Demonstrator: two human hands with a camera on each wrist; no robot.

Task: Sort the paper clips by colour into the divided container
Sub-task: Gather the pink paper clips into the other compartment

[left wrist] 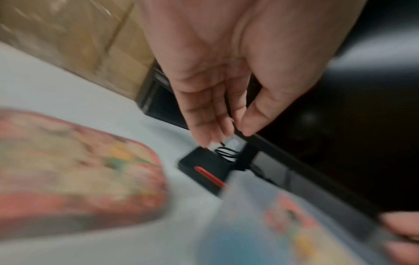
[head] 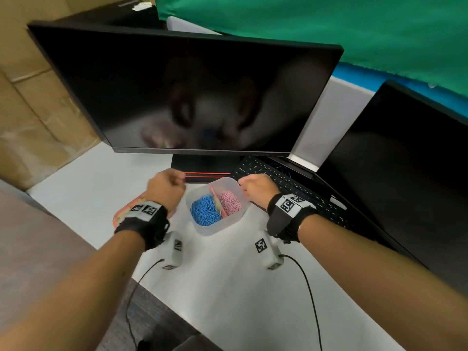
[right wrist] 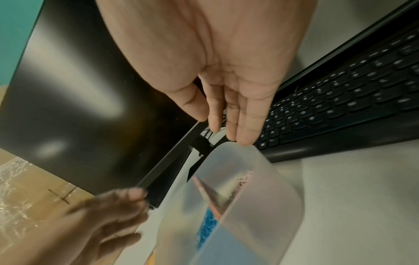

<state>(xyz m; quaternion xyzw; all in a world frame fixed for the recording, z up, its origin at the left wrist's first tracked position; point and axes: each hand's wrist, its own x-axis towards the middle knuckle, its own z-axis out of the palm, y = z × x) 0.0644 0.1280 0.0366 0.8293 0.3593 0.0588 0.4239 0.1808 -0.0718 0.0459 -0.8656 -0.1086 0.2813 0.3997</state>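
A translucent plastic container (head: 210, 230) stands on the white desk between my hands. A pinkish divider (head: 214, 198) splits it, with blue paper clips (head: 203, 211) on the left side and pink paper clips (head: 230, 202) on the right. My left hand (head: 181, 179) hovers above the desk just left of the container, and the left wrist view shows its fingers (left wrist: 204, 125) relaxed and holding nothing. My right hand (right wrist: 219, 127) has straight fingers (right wrist: 246, 132) whose tips touch the container's far right rim (right wrist: 235, 145). The left wrist view is blurred.
A patterned orange pouch (head: 121, 215) lies under my left wrist. A dark monitor (head: 190, 97) on a red-striped base (head: 202, 173) stands just behind the container. A black keyboard (head: 293, 191) and a second screen (head: 405, 160) are on the right, cardboard boxes (head: 25, 97) on the left.
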